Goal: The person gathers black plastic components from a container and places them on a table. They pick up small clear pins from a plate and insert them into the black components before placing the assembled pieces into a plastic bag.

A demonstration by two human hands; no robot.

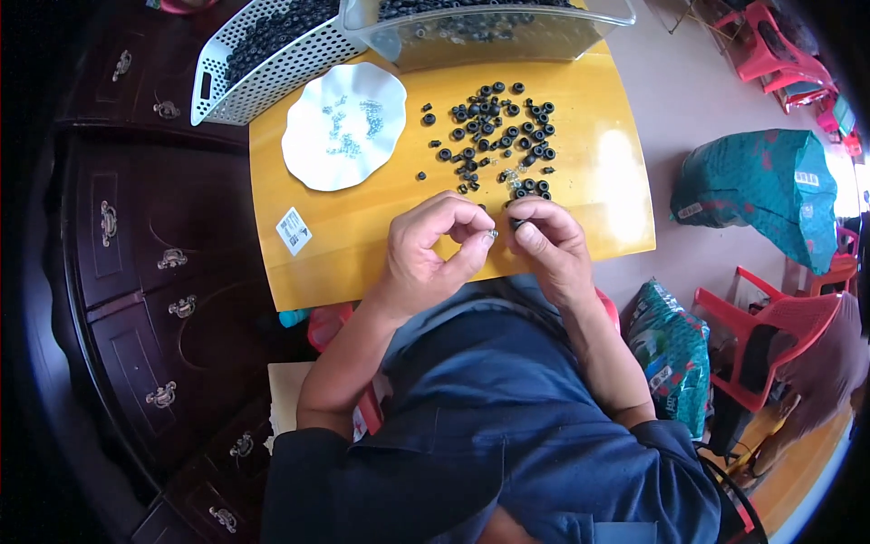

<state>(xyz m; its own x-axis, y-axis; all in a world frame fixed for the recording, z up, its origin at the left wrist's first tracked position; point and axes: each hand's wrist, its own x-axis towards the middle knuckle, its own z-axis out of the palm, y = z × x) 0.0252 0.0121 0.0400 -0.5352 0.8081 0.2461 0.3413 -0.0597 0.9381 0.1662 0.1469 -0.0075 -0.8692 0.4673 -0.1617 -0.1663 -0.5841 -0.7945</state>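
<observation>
Above the table's near edge, my left hand (433, 243) pinches a small silvery piece (492, 233) between thumb and forefinger. Close beside it on the right, my right hand (555, 247) grips a small round black part (517, 223), mostly covered by the fingers. The two fingertips are a short gap apart. Just beyond them, loose black ring-shaped parts (530, 188) lie scattered over the yellow table (362, 258), with a few tiny clear or silvery bits (515, 177) among them. A white wavy-rimmed plate (301, 136) at the far left carries many more such bits, too small to make out.
At the back stand a white perforated basket (263, 89) and a clear plastic bin (489, 47), both holding black parts. A white label (293, 231) lies at the table's left. Dark drawers (118, 227) flank the left; green bags (752, 186) and a red chair (770, 335) the right.
</observation>
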